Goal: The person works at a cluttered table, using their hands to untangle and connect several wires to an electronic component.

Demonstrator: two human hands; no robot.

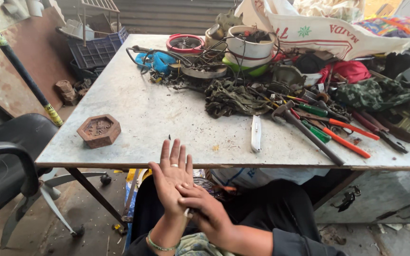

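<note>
Worktop (134,114) cluttered at the far right; our hands sit below its near edge.
Off the worktop's left side, a black office chair (10,156). On it: tool pile (328,121) far right, hexagonal weight (98,130) near left, white utility knife (256,133) near centre. Left hand (172,178) open flat, ringed; right hand (205,208) fingers closed on a small thin object (186,213), touching the left palm.

from my remote seat i see two bare hands. the left hand (172,178) wears a plain silver ring on one finger and a thin green beaded bracelet at the wrist. the right hand (205,208) is unadorned; beyond it a dark sleeve covers the forearm. dark trousers cover the lap.
</note>
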